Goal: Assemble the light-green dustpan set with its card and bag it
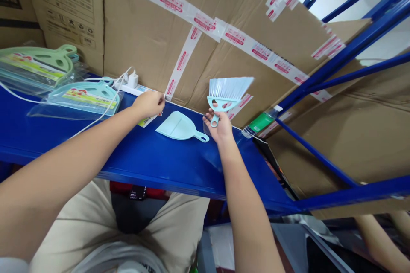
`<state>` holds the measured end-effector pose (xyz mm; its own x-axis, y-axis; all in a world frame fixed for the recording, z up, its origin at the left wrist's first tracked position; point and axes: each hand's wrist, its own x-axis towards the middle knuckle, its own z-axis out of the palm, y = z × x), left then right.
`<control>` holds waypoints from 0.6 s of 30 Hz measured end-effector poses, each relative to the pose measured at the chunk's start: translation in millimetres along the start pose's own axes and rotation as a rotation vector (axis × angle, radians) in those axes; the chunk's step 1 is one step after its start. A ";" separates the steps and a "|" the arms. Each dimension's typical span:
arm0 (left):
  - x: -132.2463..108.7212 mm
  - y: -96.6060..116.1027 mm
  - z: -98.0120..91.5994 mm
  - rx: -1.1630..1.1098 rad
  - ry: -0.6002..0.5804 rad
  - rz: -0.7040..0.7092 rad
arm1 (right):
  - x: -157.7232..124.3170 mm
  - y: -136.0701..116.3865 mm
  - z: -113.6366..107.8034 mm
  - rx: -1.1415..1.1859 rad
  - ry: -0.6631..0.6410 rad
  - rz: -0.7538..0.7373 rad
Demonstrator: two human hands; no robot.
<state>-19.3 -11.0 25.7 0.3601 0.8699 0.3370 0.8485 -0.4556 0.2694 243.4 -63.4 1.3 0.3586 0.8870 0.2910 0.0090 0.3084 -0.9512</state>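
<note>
Head view: clamping brush (228, 94) upright by its handle in right hand (219, 127), above blue shelf (160, 162); left hand (149, 103) over a half-covered label (145, 121), fingers hidden, grip impossible to tell; dustpan (179, 127) flat between hands.

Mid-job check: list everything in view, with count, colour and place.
brush: one, light blue, held bristles-up above the shelf
dustpan: one, light blue, on the shelf, left of the brush
bagged dustpan sets: two seen, teal and green, shelf's left end
card: one, yellow-green, left of the dustpan
charger: one, white, shelf's back
bottle: one, green label, shelf's right end
cardboard boxes: several, brown, behind the shelf
shelf: one, blue, across the middle
left hand: one, curled on the card
right hand: one, grip shut on the brush
</note>
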 end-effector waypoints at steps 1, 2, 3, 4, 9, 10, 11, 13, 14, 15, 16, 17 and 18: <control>-0.4 0.7 -0.4 -0.004 -0.008 0.002 | -0.5 -2.3 0.7 0.028 0.036 0.020; -0.8 1.3 -0.8 -0.007 -0.016 0.003 | -1.1 -4.7 2.1 0.052 0.075 0.043; -1.2 2.0 -1.2 -0.008 -0.024 0.002 | -2.0 -7.0 3.8 0.071 0.110 0.066; -1.5 2.5 -1.5 -0.008 -0.033 0.000 | -3.1 -9.2 5.7 0.084 0.137 0.086; -1.7 2.1 -1.0 -0.012 -0.032 -0.006 | -8.1 -15.0 11.4 0.094 0.226 0.020; -1.5 1.6 -0.7 -0.011 -0.028 -0.001 | -8.5 -15.1 10.9 0.089 0.232 -0.003; -1.4 1.1 -0.5 -0.010 -0.026 0.002 | -8.6 -14.9 10.1 0.084 0.225 -0.018; -1.4 0.6 -0.2 -0.007 -0.027 0.006 | -8.1 -14.3 7.6 0.079 0.181 -0.026; -1.5 0.7 -0.1 -0.008 -0.029 0.007 | -7.5 -14.0 6.2 0.077 0.159 -0.023; -1.6 1.0 -0.1 -0.011 -0.027 0.006 | -6.8 -13.7 4.8 0.072 0.141 -0.019; -1.8 1.5 0.0 -0.016 -0.021 0.006 | -6.1 -13.4 3.4 0.063 0.130 -0.018; -1.8 2.1 0.2 -0.023 -0.013 0.005 | -5.4 -13.1 2.1 0.046 0.123 -0.023; -1.8 2.6 0.4 -0.030 -0.003 0.004 | -4.8 -12.8 0.9 0.019 0.117 -0.039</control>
<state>-17.7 -13.6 25.4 0.3648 0.8687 0.3352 0.8351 -0.4644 0.2947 240.8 -71.3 12.1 0.4647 0.8283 0.3130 0.0079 0.3496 -0.9369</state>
